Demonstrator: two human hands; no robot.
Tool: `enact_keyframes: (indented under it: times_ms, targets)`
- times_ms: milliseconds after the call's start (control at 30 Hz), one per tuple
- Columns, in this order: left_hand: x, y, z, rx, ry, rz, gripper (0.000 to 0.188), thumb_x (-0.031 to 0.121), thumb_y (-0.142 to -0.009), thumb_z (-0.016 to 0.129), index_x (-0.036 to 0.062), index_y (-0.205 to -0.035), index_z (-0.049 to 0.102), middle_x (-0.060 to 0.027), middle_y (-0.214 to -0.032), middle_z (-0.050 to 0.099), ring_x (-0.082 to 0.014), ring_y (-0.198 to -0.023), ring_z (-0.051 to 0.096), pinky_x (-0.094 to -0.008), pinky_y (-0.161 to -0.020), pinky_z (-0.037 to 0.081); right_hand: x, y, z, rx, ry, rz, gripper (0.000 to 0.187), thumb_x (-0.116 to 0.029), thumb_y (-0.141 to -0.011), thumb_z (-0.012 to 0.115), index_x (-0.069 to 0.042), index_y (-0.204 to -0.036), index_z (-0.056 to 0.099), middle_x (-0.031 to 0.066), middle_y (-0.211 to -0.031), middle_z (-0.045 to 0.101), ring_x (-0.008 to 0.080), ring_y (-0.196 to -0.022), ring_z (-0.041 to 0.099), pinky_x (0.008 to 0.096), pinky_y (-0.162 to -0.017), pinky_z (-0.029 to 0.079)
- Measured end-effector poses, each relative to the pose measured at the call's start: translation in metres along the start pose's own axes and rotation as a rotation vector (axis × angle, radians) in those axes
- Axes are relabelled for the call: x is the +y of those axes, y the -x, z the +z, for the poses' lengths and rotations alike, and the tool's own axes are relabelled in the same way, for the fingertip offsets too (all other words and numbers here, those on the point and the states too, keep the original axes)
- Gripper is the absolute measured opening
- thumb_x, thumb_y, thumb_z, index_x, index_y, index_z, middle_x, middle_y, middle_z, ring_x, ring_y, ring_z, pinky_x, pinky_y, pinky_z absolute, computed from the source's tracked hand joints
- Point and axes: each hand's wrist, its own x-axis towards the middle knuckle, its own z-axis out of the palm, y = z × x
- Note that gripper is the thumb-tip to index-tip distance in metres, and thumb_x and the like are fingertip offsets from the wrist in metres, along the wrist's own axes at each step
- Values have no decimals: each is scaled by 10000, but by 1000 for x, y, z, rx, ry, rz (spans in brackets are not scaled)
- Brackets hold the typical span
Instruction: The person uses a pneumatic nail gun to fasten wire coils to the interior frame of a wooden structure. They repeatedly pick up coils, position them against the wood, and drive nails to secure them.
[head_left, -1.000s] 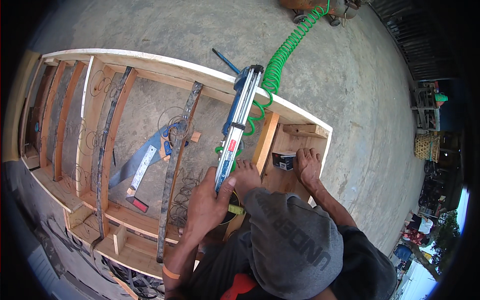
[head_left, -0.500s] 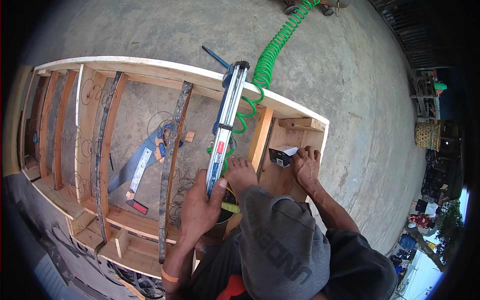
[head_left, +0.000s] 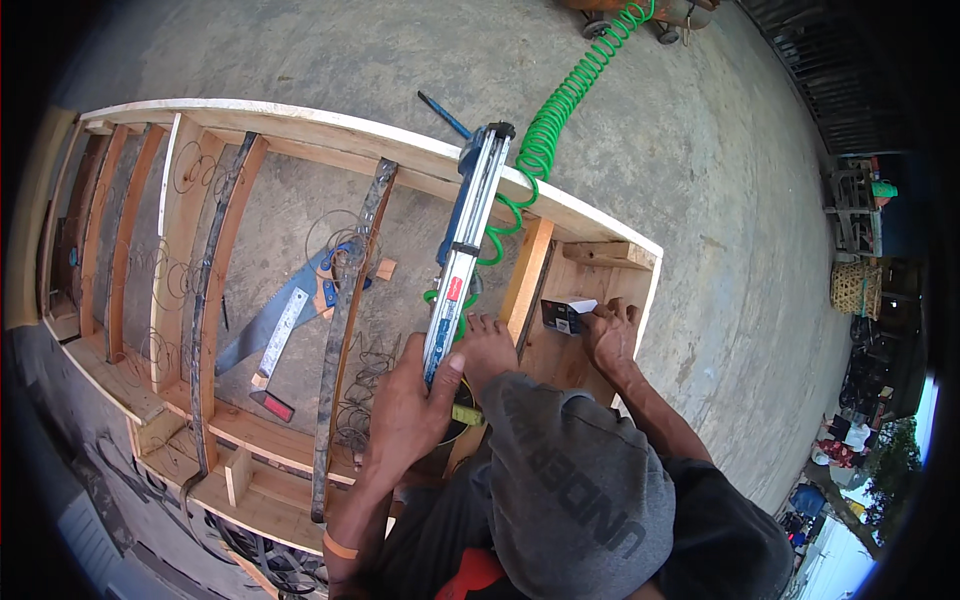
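Note:
My left hand (head_left: 412,405) is closed around a blue and silver air stapler (head_left: 465,245), whose long magazine points away from me. A green coiled air hose (head_left: 545,130) runs from beside the tool towards the far side. Inside the right end of the wooden frame (head_left: 640,225), my right hand (head_left: 610,335) has its bent fingers at a small black box (head_left: 562,316) with a raised white flap, gripping its edge. The box's contents are hidden from here. My bare foot (head_left: 488,345) rests between the two hands.
Several wire coil springs (head_left: 362,410) sit among the frame's slats. A handsaw (head_left: 265,325) and a try square (head_left: 280,340) lie on the concrete inside the frame. Beyond the far rail lies a thin blue tool (head_left: 443,114). An orange wheeled tank (head_left: 690,12) stands at the top.
The view has shifted slightly, so the scene sits a little differently. The box appears tilted a bit differently at my right fingers. My left hand still holds the stapler.

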Motion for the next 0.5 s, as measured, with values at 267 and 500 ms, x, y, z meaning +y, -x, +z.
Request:
enact_keyframes:
  times_ms: [267,500]
  targets:
    - [-8,-1,9,58,-11,117,389,405,-1046,603,25,-1088,531,-192,-662,595,-390,-577,633,-475,-563,461,-6,7,7,40,10,-52,157,-177,-869,632,-139,-883,784,76,-1009,742,332,-1160,577,562,-1044,353]
    - [-14,-2,20,62,28,135,369,377,-1040,615,23,-1101,530,-213,-694,612,-399,-612,650,-477,-576,470,0,8,10,105,-3,-118,147,-197,-887,624,-128,-899,752,70,-962,718,313,-1148,569,560,-1049,360]
